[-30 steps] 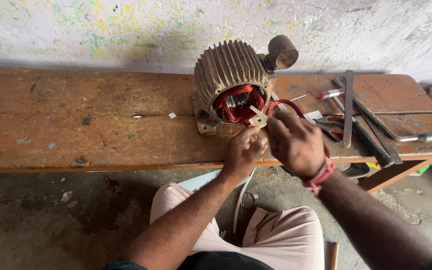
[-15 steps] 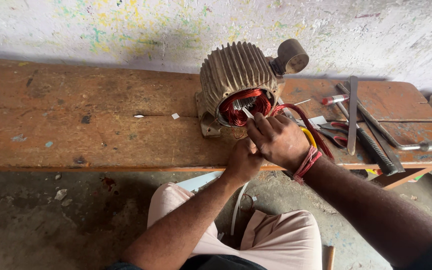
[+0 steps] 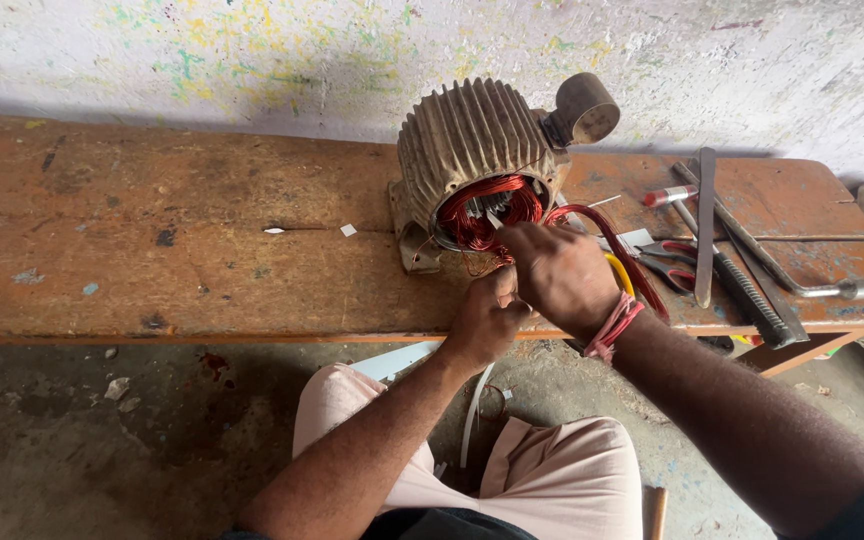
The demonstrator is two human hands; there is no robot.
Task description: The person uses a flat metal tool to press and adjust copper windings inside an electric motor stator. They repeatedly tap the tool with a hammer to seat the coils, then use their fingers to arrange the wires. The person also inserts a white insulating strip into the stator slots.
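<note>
A ribbed grey motor housing point(image 3: 467, 135) lies on its side on a worn wooden bench point(image 3: 182, 230), its open end facing me with red copper windings point(image 3: 472, 210) inside. My right hand point(image 3: 560, 272), with a red thread band at the wrist, reaches into the opening and pinches something thin at the windings; what it grips is too small to tell. My left hand point(image 3: 487, 315) sits just below and in front of the opening, fingers curled, partly hidden behind the right hand. Red and yellow leads point(image 3: 620, 250) curve out of the housing to the right.
Right of the motor lie scissors with red handles point(image 3: 677, 262), a red-handled screwdriver point(image 3: 667, 195), a flat metal bar point(image 3: 705, 225), a dark file point(image 3: 747, 290) and a long rod point(image 3: 802, 282). A painted wall stands behind the bench. My knees are below the bench edge.
My right hand has moved up and left from the bench edge into the motor's opening. My left hand stays near the front of the housing.
</note>
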